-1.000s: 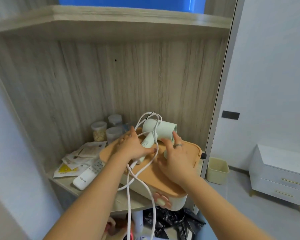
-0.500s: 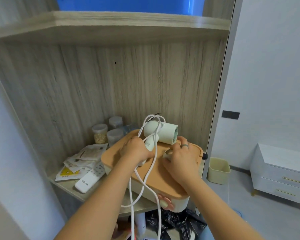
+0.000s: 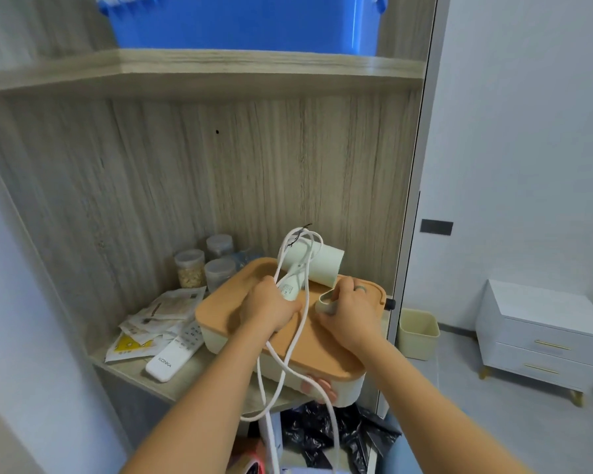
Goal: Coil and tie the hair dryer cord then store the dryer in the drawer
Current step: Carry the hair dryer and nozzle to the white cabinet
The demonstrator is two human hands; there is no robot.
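Across the twelve o'clock edge of the view, a blue bin (image 3: 240, 22) sits on the upper board of a wood-grain shelf unit (image 3: 254, 68). At three to four o'clock, well apart from the unit, a white nightstand (image 3: 545, 336) stands on the floor. On the lower shelf at the centre lies a cream storage box with an orange lid (image 3: 226, 302), one corner overhanging the shelf edge toward five o'clock. Black bags (image 3: 322, 436) are heaped below it at six o'clock, and a small cream waste bin (image 3: 418, 333) stands on the floor at the box's three o'clock.

The pale hair dryer (image 3: 322, 265) rests on the lid at its twelve o'clock end, barrel pointing toward three o'clock. The left hand (image 3: 267, 309) is clenched round the dryer's handle together with loops of the white cord (image 3: 288, 357); more cord arches over the barrel and trails off the lid toward six o'clock. The right hand (image 3: 350, 313), just beside it at three o'clock, curls its fingers round a small pale nozzle piece (image 3: 326, 301).

At the box's nine o'clock lie loose papers (image 3: 158, 313) and, at eight o'clock, a white remote (image 3: 175, 354). Clear lidded jars (image 3: 189, 268) stand at its eleven o'clock.
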